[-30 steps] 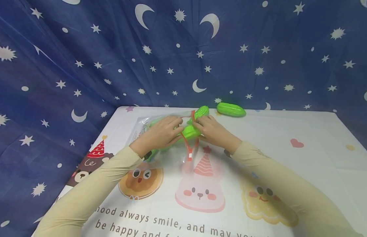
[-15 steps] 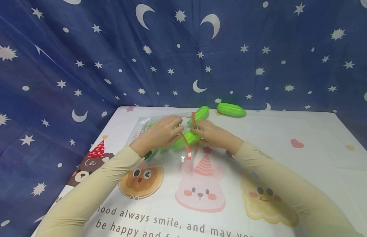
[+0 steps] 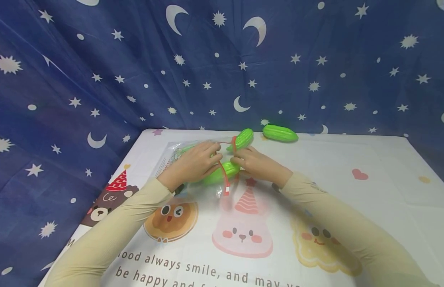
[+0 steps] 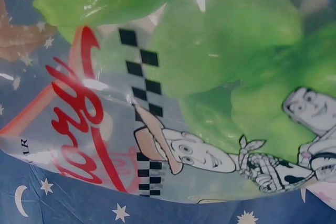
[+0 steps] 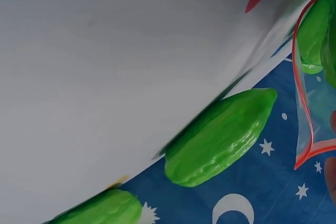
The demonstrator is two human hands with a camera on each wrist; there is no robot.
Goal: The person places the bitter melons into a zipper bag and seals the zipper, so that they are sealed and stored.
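Observation:
A clear plastic zip bag with an orange-red seal and cartoon print lies under my left hand, whose fingers hold one side of its mouth. Several green, ridged toy bitter melons show through the plastic in the left wrist view. One bitter melon lies at the bag's mouth, its end close to the fingers of my right hand. That hand pinches the opposite rim; in the right wrist view only its fingertips show, beside the orange seal. My left fingertips are mostly hidden in the head view.
Behind the right hand lies a loose bitter melon. Another bitter melon sits farther right at the table's back edge. A white printed cloth covers the table, and a dark blue star-patterned curtain hangs behind and at left.
The bitter melon at the bag's mouth has slid left and toward me, farther into the bag. My right hand has shifted slightly at the rim; the left hand stays almost still.

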